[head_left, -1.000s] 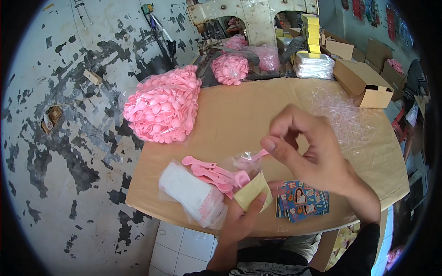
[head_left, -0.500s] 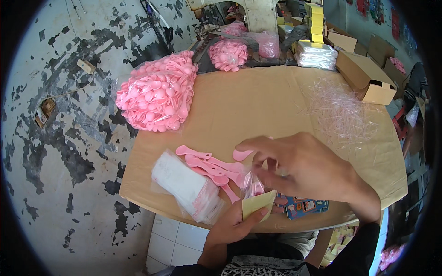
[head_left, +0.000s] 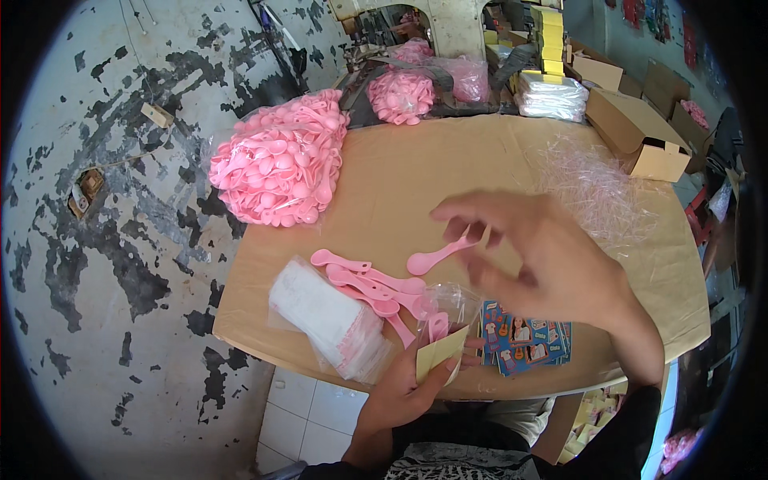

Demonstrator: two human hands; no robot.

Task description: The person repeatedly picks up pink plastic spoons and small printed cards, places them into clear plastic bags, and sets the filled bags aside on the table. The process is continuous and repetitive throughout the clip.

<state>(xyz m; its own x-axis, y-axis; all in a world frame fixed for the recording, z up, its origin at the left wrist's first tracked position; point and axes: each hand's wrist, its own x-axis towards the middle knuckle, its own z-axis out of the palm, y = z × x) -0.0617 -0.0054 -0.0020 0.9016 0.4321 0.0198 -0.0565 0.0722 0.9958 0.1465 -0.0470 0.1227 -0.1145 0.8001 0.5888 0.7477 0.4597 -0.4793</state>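
Near the table's front edge, my left hand [head_left: 400, 396] pinches a pale yellow card [head_left: 442, 357] together with a small clear plastic bag [head_left: 454, 299]. A pink spoon [head_left: 437, 326] shows in the bag, behind the card. My right hand [head_left: 552, 260] hovers to the upper right, slightly blurred, its fingers apart and nothing held in them. Under its fingertips lies a single pink measuring spoon [head_left: 432, 259]. Several more pink spoons [head_left: 364, 282] lie in a loose heap left of the bag. Beside them rests a stack of clear bags [head_left: 324, 320].
Blue printed cards [head_left: 528, 352] lie right of my left hand. A big bag of pink spoons [head_left: 280, 160] stands at the table's left edge. Loose clear plastic strips [head_left: 592, 192] cover the far right, near a cardboard box [head_left: 636, 136]. Behind stands a sewing machine [head_left: 452, 28].
My right hand has lifted away from the clear bag, up and to the right, and its fingers have spread. My left hand keeps its hold on the card and bag.
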